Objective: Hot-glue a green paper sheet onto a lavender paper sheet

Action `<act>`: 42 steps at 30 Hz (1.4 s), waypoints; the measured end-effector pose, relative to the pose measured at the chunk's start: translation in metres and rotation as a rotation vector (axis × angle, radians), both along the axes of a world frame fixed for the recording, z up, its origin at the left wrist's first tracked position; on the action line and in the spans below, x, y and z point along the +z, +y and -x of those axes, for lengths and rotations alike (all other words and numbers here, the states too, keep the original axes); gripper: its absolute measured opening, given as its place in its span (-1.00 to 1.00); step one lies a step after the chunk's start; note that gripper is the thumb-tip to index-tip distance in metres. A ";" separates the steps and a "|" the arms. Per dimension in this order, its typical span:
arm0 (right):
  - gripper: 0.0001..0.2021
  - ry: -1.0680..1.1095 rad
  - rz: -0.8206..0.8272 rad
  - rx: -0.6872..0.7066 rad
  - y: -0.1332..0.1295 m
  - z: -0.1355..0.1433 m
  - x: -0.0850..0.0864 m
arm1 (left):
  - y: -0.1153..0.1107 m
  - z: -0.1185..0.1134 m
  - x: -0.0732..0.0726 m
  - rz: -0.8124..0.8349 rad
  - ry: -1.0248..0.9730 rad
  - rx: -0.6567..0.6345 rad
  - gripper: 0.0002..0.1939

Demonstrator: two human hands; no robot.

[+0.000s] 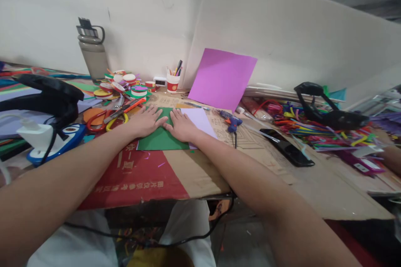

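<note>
Head view: the left hand (pixel 147 122) and the right hand (pixel 182 127) lie palm-down on the green sheet (pixel 163 142), thumbs close together, fingers extended; neither hand grasps anything. The green sheet lies on the cardboard (pixel 200 173), apparently over the lilac sheet (pixel 200 121), which projects at the right. The glue gun (pixel 233 123) rests farther right, apart from both hands. Step in hand, by judgement: pressing or aligning the sheet flat. The next move calls for even pressure without shifting the edges
</note>
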State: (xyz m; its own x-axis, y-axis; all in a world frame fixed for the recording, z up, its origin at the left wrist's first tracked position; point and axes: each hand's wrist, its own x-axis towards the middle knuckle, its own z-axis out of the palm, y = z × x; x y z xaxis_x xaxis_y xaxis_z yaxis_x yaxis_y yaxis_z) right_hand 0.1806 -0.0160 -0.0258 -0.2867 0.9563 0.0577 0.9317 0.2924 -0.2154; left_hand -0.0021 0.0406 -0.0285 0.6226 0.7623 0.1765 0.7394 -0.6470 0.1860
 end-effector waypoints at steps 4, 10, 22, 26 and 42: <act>-0.24 -0.024 -0.020 -0.013 0.000 0.002 -0.002 | 0.001 -0.003 -0.002 0.017 0.160 0.063 -0.28; -0.25 -0.013 -0.056 -0.016 0.000 0.004 -0.005 | -0.004 -0.004 0.005 0.057 0.194 0.095 -0.24; -0.32 -0.034 -0.080 0.029 0.001 0.006 -0.006 | -0.023 -0.003 0.014 -0.194 0.092 0.056 -0.20; -0.34 -0.044 -0.080 0.030 0.000 0.006 -0.006 | -0.030 -0.009 0.012 -0.146 0.118 0.033 -0.20; -0.35 -0.085 -0.047 0.026 -0.001 0.007 -0.002 | -0.029 -0.013 0.013 0.055 0.289 0.052 -0.15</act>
